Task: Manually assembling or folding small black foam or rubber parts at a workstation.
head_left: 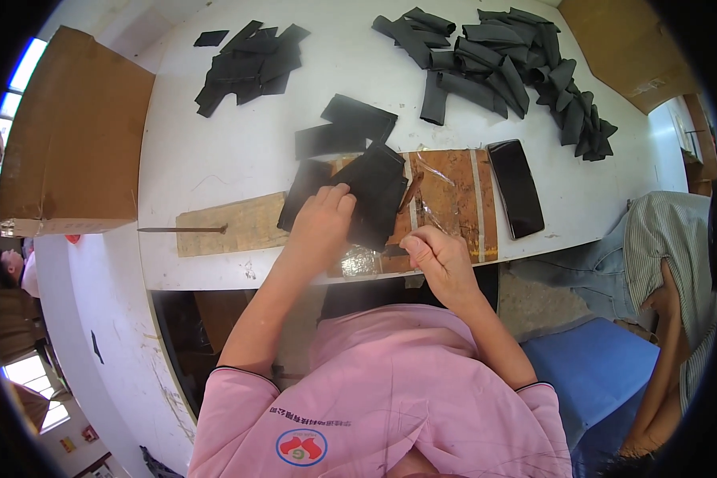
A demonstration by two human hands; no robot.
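My left hand (323, 219) has its fingers bent over the edge of a flat black fabric piece (378, 195) at the table's near edge. Under and around it lie more black pieces (358, 118), some overlapping. To its right, my right hand (446, 263) is closed, thumb against the curled forefinger; whatever it may hold is hidden. Both hands are over a worn brown board (450, 187) with clear tape across it. A pale wooden strip (239, 223) extends left from under the black pieces, and a long thin metal spike (183, 230) lies across it.
A flat black pile (255, 68) is at the far left, and a larger heap of folded black pieces (486, 64) at the far right. A dark phone (515, 189) lies beside the board. Cardboard boxes (72, 135) flank the white table (215, 159). Another person (669, 263) sits at right.
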